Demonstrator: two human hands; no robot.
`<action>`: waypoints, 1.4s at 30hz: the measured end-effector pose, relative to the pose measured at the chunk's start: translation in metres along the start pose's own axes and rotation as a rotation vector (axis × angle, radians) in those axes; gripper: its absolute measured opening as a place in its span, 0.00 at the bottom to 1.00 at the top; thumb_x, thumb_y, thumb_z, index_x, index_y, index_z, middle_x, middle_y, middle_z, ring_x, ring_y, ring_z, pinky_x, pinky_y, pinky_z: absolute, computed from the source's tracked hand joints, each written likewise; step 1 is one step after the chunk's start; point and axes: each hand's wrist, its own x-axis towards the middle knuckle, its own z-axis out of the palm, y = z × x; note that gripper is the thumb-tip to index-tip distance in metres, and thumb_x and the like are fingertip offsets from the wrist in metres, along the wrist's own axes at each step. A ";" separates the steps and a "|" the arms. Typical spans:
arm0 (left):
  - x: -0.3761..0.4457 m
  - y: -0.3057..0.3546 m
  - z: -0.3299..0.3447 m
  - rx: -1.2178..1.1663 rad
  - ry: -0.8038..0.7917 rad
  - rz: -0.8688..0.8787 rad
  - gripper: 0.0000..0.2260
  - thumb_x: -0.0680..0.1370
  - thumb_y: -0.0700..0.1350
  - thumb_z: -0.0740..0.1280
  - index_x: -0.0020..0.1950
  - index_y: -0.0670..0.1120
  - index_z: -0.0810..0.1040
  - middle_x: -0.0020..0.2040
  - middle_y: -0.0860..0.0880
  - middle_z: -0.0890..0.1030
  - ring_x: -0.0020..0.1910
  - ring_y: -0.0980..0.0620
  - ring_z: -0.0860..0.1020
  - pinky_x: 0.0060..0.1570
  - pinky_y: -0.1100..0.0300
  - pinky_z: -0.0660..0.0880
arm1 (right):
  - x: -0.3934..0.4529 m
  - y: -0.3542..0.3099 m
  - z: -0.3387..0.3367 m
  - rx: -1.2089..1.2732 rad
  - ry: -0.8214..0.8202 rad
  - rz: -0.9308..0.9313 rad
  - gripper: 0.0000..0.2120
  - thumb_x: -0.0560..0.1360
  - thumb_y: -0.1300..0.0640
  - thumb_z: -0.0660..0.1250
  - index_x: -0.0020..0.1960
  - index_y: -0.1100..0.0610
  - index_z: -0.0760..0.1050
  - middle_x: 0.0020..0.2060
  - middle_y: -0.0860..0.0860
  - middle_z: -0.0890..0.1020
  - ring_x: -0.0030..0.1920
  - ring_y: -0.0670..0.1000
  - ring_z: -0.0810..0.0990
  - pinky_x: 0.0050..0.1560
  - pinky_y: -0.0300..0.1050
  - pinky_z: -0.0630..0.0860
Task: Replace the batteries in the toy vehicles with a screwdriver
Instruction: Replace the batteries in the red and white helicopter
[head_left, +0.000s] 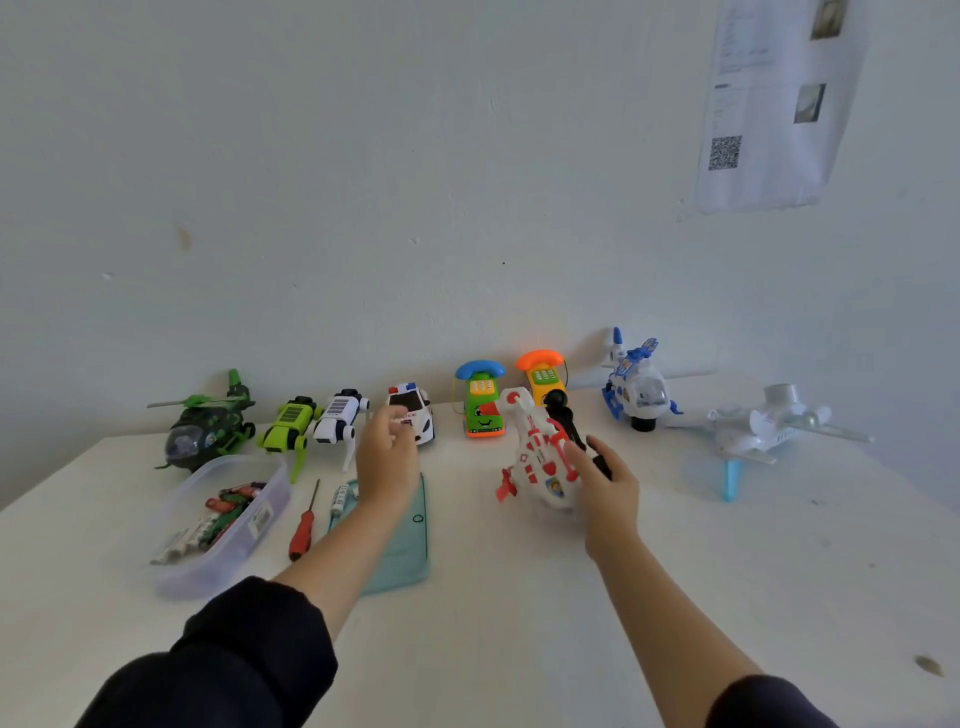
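Note:
My right hand grips a red and white toy helicopter by its side and holds it tilted, its black rotor pointing up and back. My left hand hovers in front of the white police car, fingers loosely curled, holding nothing that I can see. A red-handled screwdriver lies on the white table left of my left forearm. Beside the screwdriver, a clear plastic box holds several batteries.
Along the wall stand a green helicopter, a green robot dog, a white robot dog, a green phone car, an orange phone car, a blue and white helicopter and a white plane. A teal lid carrying one battery lies under my left forearm.

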 end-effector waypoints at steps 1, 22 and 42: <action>-0.002 -0.003 0.001 0.011 -0.027 -0.089 0.11 0.74 0.38 0.58 0.53 0.49 0.74 0.50 0.39 0.79 0.42 0.45 0.75 0.49 0.45 0.77 | 0.001 -0.008 0.002 0.065 -0.016 0.088 0.13 0.72 0.53 0.72 0.56 0.51 0.76 0.49 0.51 0.81 0.47 0.51 0.80 0.39 0.45 0.77; -0.001 0.060 -0.002 -0.435 -0.078 -0.317 0.32 0.68 0.42 0.76 0.67 0.50 0.64 0.59 0.50 0.75 0.54 0.48 0.78 0.52 0.52 0.77 | 0.011 -0.045 0.072 -0.130 -0.514 0.405 0.14 0.77 0.45 0.62 0.53 0.53 0.77 0.57 0.52 0.78 0.60 0.57 0.73 0.60 0.58 0.65; 0.177 -0.064 -0.303 0.004 0.394 -0.240 0.39 0.70 0.45 0.75 0.74 0.51 0.57 0.66 0.48 0.71 0.58 0.46 0.73 0.41 0.62 0.71 | -0.027 0.039 0.342 -0.570 -0.551 -0.160 0.06 0.78 0.60 0.58 0.47 0.57 0.73 0.39 0.53 0.77 0.35 0.51 0.73 0.37 0.43 0.70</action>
